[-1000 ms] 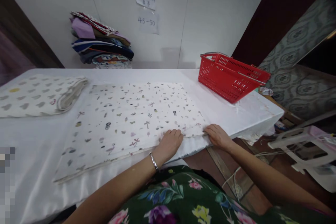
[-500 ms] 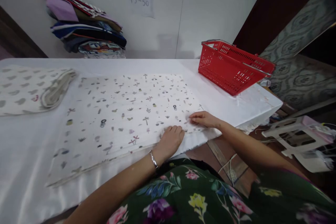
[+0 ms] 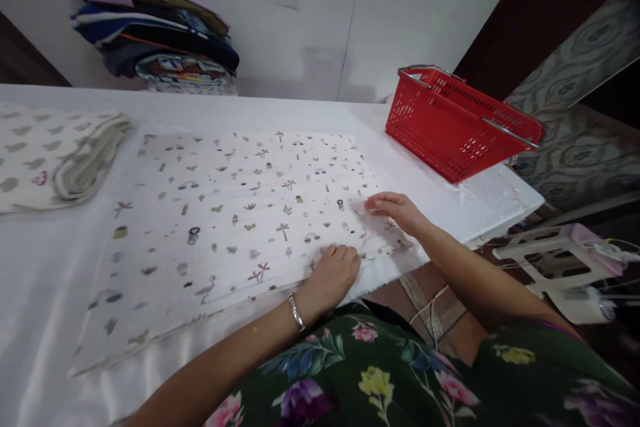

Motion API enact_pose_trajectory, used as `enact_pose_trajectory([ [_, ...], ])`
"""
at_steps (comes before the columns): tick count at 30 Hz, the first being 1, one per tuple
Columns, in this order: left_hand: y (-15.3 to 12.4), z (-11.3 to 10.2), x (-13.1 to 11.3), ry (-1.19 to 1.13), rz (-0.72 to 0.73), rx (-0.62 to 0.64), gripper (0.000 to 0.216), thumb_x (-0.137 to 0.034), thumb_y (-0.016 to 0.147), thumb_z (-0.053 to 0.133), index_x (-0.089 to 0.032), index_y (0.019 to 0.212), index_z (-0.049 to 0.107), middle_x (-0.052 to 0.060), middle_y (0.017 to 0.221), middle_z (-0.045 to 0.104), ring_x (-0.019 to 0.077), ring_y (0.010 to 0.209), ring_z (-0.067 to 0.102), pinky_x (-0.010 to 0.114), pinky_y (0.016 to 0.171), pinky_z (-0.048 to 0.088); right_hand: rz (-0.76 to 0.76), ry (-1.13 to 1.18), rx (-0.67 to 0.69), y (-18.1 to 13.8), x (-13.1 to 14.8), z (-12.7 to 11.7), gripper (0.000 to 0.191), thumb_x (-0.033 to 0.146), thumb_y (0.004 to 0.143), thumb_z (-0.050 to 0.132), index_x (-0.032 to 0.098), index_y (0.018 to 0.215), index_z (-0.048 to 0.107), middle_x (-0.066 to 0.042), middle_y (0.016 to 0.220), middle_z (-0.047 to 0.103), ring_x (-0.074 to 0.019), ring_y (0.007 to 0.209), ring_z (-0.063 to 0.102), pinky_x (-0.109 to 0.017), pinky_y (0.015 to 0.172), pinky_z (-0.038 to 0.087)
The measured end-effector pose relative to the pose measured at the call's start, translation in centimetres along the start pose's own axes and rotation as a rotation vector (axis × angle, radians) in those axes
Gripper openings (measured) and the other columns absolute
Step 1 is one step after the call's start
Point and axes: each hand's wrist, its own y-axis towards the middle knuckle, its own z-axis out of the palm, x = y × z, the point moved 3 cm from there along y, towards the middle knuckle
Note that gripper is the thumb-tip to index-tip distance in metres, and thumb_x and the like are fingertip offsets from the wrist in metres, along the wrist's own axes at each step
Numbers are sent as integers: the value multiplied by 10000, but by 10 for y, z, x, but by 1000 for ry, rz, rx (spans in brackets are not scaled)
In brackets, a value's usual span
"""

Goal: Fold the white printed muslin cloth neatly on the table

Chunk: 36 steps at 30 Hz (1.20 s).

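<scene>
A white cotton cloth (image 3: 240, 213) printed with small palm trees, birds and rainbows lies spread flat on the white-covered table (image 3: 30, 293). At its near edge, right of the middle, my left hand (image 3: 334, 277) has its fingers curled down on the fabric; the thumb is hidden. A silver bracelet (image 3: 296, 312) circles that wrist. My right hand (image 3: 397, 210) is over the cloth's right side, fingers stretched forward and held close together, the fingertips at or just above the fabric. I cannot tell whether they press on it.
A folded cloth with grey spots (image 3: 45, 157) lies at the left. At the back right stands a red plastic basket (image 3: 460, 127) with metal handles. Stacked folded fabrics (image 3: 155, 33) rise behind the table's back edge. White-framed equipment (image 3: 565, 260) stands off the table's right end.
My right hand has shifted forward from the near right corner onto the cloth's right side. The left hand stays on the near edge. The view has tilted slightly down.
</scene>
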Motion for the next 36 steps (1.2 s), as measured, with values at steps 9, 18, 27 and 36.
enact_pose_trajectory([
  [9,-3,1,-1,-17,20,-32,129,-125,865,440,-126,971,512,78,898,509,216,824,461,367,700,345,-213,-1143,-16,-6,-24,6,531,445,931,371,199,1401,362,-130,1496,260,-292,1390,176,-567,1082,193],
  [18,-2,16,2,-9,36,-93,77,-179,848,474,-129,897,505,78,830,519,204,759,469,340,624,339,-276,-1191,-104,1,-44,14,549,493,918,358,264,1417,340,-120,1460,340,-294,1357,275,-578,1043,272],
  [27,1,37,5,-40,10,-190,68,-200,864,472,-163,820,510,56,752,505,182,710,480,331,557,283,-346,-1192,-46,95,1,34,634,536,926,288,147,1427,313,-158,1508,203,-288,1398,133,-524,1103,178],
  [36,8,53,11,-58,36,-298,234,-317,858,505,-197,659,528,56,626,449,151,558,470,315,444,177,-112,-1197,8,167,-18,34,669,578,918,239,138,1413,335,-167,1490,255,-283,1383,197,-499,1078,234],
])
